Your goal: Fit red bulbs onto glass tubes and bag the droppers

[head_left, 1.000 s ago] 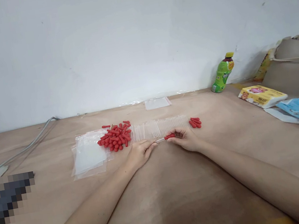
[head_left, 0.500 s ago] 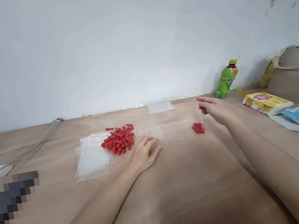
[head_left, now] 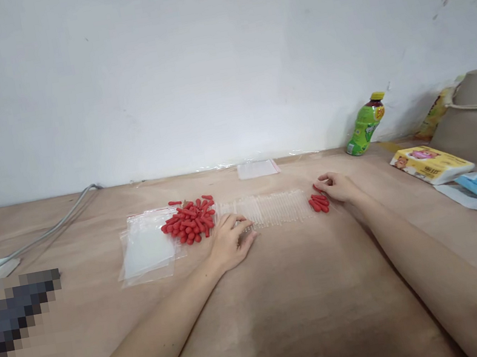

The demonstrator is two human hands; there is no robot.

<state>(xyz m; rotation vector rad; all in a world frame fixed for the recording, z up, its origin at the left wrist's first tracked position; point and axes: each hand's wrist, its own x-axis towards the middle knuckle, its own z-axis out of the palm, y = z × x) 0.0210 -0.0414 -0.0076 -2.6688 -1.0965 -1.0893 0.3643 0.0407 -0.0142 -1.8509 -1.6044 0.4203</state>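
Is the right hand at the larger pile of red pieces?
No, the right hand is beside the smaller red group, at the opposite end of the clear tube row from the larger pile.

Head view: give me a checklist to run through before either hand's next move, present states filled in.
1. Right hand beside the small red cluster: ok.
2. Right grip firmly closed on a red piece: cannot tell.
3. Left hand at the row of clear tubes: ok.
4. Left thumb and forefinger apart: ok.
5. Large red pile clear of the plastic bags: not ok, overlapping their right side.
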